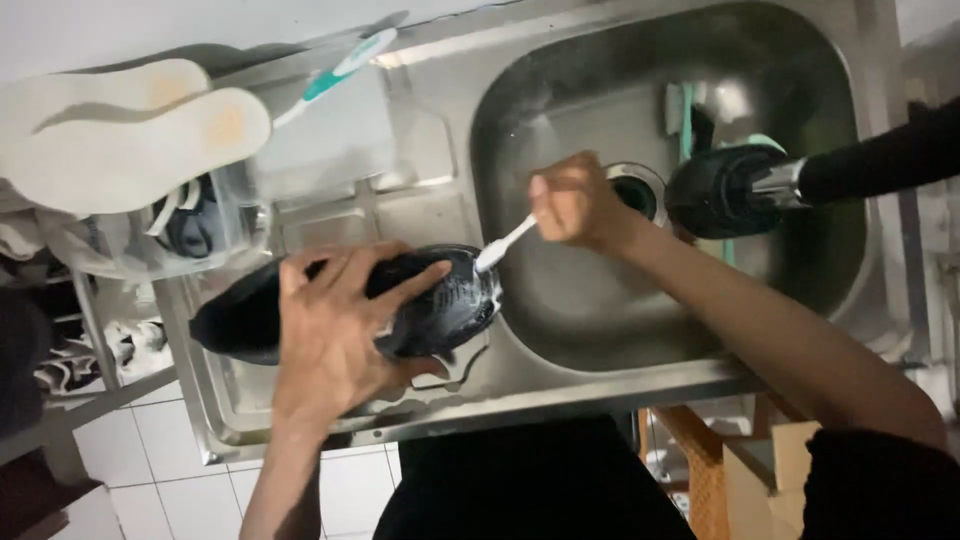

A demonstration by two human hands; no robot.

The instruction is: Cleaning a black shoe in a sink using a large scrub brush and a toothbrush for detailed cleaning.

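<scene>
I see one likely package: a tan cardboard box (790, 470) at bottom right, below the sink's edge; no labels, signs, screens.

A shoe (350, 310) lay on the draining board (330, 215) left of the sink basin (600, 300), its toe reaching the basin's rim. The left hand (335, 335) lay over the shoe; the right hand (575, 200) was above the basin, holding a toothbrush (505, 243) whose head touched the shoe's toe. The drain (640, 185) sat just right of that hand, with the tap head (725, 190) further right over the basin. Behind the shoe, a second toothbrush (335, 72) lay on the board's back edge, and two insoles (120, 135) rested at far left
</scene>
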